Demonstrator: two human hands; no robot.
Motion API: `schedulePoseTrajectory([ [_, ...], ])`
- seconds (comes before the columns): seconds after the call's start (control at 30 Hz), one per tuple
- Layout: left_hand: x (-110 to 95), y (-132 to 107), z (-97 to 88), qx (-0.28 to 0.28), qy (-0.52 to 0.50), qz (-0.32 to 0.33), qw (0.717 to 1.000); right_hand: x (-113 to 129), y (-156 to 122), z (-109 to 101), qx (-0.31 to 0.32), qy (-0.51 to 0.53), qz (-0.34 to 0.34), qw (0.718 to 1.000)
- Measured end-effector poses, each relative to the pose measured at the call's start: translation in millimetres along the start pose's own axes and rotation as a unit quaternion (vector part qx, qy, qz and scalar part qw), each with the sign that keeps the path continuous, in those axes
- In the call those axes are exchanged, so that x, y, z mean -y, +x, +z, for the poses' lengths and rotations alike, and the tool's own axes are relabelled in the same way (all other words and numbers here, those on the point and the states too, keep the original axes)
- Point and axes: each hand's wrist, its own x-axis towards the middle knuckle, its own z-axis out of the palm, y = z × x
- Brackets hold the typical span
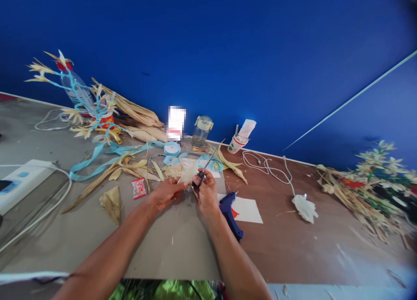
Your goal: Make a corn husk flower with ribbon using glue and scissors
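My left hand (167, 191) pinches a pale piece of dried corn husk (189, 173) above the grey mat (163, 243). My right hand (206, 190) is closed round the black handles of a pair of scissors (204, 169), whose blades point up and away beside the husk. Both hands are close together at the table's middle. Rolls of light blue ribbon (172, 149) lie just beyond them.
A blue glue gun (230, 213) lies on white paper (247, 209) right of my right wrist. Husk strips, a small red packet (139, 188), a glass jar (201, 130), a paper cup (237, 143), a white cable (270, 166), a power strip (22, 178) and husk flower arrangements (374, 182) surround the work area.
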Motion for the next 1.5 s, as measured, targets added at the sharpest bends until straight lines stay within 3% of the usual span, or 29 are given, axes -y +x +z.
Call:
schedulePoseTrajectory([
  [0.13, 4, 0, 1.5, 0.01, -0.009, -0.016, 1.0, 0, -1, 1, 0.004, -0.012, -0.002, 1.0],
  [0.4, -2, 2, -0.3, -0.038, -0.02, 0.007, 0.999, -3, 1, -2, -0.002, -0.019, -0.005, 1.0],
  [0.57, -2, 4, -3.5, -0.051, 0.036, 0.043, 0.997, 1, -1, -2, 0.01, -0.017, 0.002, 1.0],
  [0.7, -4, 4, -7.9, -0.076, 0.104, 0.058, 0.99, 10, 0, -9, 0.069, -0.042, 0.001, 0.997],
  [0.87, -14, 0, -17.4, -0.074, 0.076, 0.083, 0.991, 29, 1, -25, 0.168, -0.114, 0.005, 0.979],
  [1.03, -24, -6, -26.0, -0.082, 0.062, 0.114, 0.988, 52, -3, -39, 0.253, -0.193, 0.031, 0.947],
  [1.13, -25, -6, -31.2, -0.087, 0.093, 0.132, 0.983, 60, -7, -39, 0.298, -0.266, 0.061, 0.915],
  [1.27, -21, -3, -34.3, -0.066, 0.12, 0.129, 0.982, 60, -12, -29, 0.322, -0.311, 0.097, 0.889],
  [1.5, -18, -3, -29.2, -0.062, 0.128, 0.117, 0.983, 57, -17, -17, 0.324, -0.298, 0.116, 0.89],
])
